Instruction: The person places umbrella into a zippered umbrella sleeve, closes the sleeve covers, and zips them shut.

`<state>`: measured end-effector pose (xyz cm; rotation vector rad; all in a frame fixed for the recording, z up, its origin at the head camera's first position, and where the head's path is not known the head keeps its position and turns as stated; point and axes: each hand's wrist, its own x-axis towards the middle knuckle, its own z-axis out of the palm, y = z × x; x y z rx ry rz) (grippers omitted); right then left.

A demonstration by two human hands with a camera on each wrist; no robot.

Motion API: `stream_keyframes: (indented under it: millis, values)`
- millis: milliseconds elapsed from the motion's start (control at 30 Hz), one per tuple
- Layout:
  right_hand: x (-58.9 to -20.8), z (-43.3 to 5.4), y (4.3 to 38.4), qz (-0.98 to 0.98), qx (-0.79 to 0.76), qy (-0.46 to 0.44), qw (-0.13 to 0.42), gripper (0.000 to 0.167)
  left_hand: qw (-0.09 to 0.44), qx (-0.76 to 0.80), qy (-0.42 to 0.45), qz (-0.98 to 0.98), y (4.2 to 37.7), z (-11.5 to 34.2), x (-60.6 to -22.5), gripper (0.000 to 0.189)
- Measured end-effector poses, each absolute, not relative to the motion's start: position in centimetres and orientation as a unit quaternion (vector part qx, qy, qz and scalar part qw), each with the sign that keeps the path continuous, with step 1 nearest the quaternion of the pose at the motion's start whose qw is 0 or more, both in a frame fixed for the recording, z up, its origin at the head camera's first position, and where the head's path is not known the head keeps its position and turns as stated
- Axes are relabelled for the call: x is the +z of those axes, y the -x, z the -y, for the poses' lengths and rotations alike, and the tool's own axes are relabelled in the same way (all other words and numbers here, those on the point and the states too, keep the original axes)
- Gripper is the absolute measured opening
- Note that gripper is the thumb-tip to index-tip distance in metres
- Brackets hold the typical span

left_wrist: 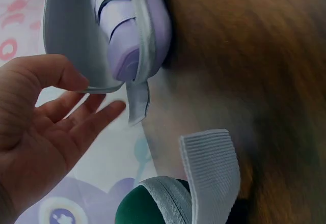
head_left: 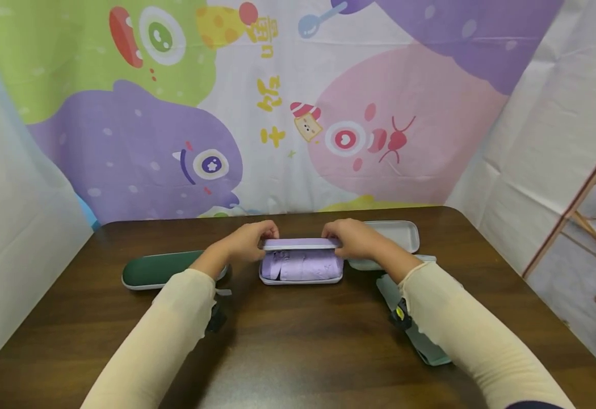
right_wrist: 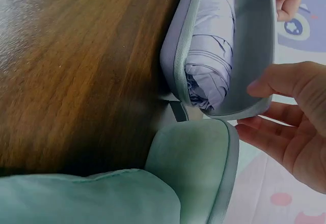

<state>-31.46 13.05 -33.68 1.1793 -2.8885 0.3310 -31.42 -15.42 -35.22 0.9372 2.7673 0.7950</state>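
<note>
A lilac zip case lies at mid-table with its lid tilted partly up. Inside it is a rolled lilac folding umbrella, wrapped in creased fabric in the right wrist view. My left hand holds the lid's left end, thumb on the grey inner side and fingers behind. At the other end my right hand grips the lid likewise, its thumb inside. A grey tab hangs from the case's left end.
To the left lies a dark green case with a grey strap. On the right, a pale green case with a grey-lined lid lies open, near a folded green fabric bundle under my right forearm. A printed curtain hangs behind the table.
</note>
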Motion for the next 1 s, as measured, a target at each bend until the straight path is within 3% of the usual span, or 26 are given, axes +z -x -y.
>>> stream_keyframes:
  millis: [333,533,733,1000]
  values:
    - [-34.1,-12.5,29.7,0.905,0.034,-0.423,0.001,0.041,0.04,0.181,-0.361,-0.914,30.0,14.8,-35.4,0.043]
    - [-34.2,-12.3,29.0,0.899,0.013,-0.439,0.003,0.04,0.057,0.159,-0.363,-0.916,29.4,14.4,-34.9,0.04]
    - [-34.1,-12.2,28.6,0.891,0.005,-0.454,0.013,0.034,0.068,0.171,-0.353,-0.917,29.2,14.2,-34.8,0.026]
    - [-34.8,-12.2,28.9,0.882,0.026,-0.468,0.047,0.022,0.038,0.162,-0.332,-0.929,29.1,13.9,-35.8,0.032]
